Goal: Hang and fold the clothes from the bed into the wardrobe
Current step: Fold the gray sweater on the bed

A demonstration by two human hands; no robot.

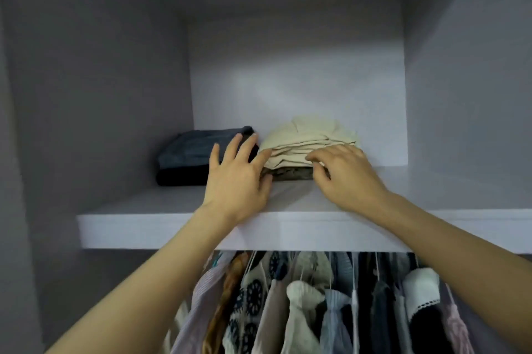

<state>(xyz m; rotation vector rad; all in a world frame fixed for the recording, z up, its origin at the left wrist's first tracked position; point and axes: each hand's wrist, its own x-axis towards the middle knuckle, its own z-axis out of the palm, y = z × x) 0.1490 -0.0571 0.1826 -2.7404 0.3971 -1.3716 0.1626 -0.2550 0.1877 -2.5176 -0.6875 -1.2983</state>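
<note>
On the pale grey wardrobe shelf (178,209), the folded cream fabric garment (311,140) lies atop a dark patterned folded piece (292,173), right of folded dark denim (190,152); left hand (239,178) fingers spread against the stack's left edge, right hand (345,175) fingers curled on its near edge.

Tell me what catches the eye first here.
Two hands reach onto the wardrobe shelf: the left hand spread open beside a beige folded pile, the right hand touching that pile's front. Dark folded jeans sit left of it; hanging clothes crowd below.
</note>
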